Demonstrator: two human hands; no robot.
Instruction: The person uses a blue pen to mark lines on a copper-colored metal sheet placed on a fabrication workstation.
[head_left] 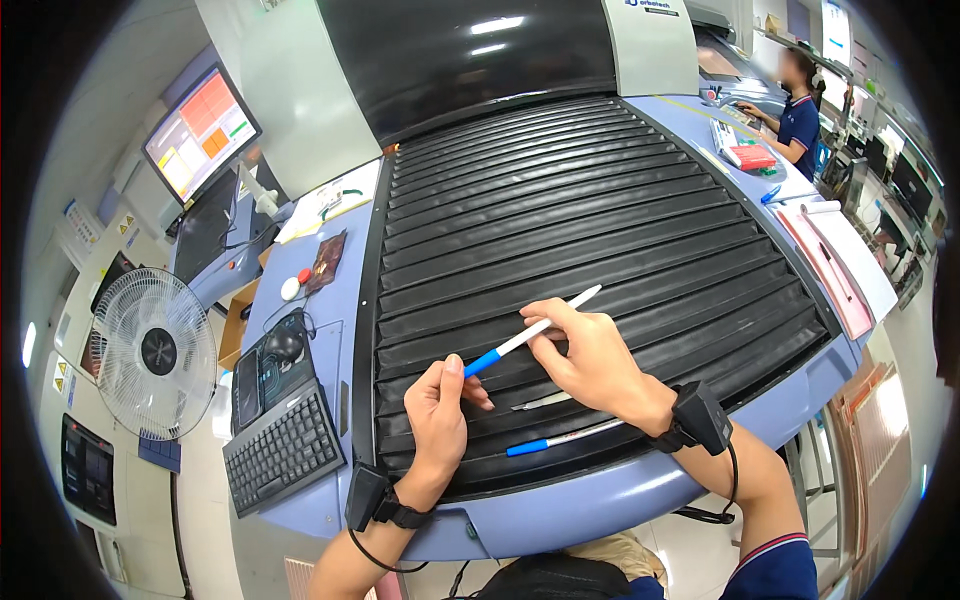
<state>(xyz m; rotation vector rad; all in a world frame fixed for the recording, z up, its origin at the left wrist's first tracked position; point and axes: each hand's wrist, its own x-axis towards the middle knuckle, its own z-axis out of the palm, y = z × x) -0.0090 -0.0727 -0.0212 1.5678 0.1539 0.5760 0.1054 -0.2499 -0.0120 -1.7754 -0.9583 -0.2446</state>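
A white marker pen with a blue cap point(514, 343) is held between my two hands, slanting up to the right above a black ribbed cover point(540, 210). The fingers of my left hand point(438, 415) pinch the blue cap at the lower end. My right hand point(598, 362) grips the white barrel between thumb and fingers. Beneath my hands, a second blue-capped pen point(560, 440) lies on the cover near its front edge. A thin, pale, pointed tool point(542, 402) rests just beyond that pen, partly hidden by my right hand.
Left of the cover are a black keyboard point(283, 444), a mouse point(284, 343) and a red cap point(304, 275). A fan point(155, 352) stands farther left, below a monitor point(203, 132). Papers point(835, 260) lie on the right ledge. Another person point(797, 120) sits at the far right.
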